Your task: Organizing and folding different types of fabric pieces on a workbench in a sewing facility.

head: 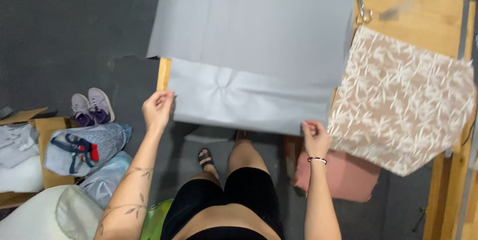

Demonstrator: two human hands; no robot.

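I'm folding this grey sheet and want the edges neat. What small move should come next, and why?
Probably draw both corners gently outward. The left hand and right hand pinch the near corners of the grey fabric, yet creases radiate from a pucker in the lower layer, so it isn't flat on the wooden table.

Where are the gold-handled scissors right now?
In the head view, the gold-handled scissors lie on the wooden table at upper right, between the grey fabric sheet and the beige leaf-patterned cloth.

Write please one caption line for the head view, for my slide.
Both hands, left hand and right hand, pinch the near corners of a grey fabric sheet on a wooden table.
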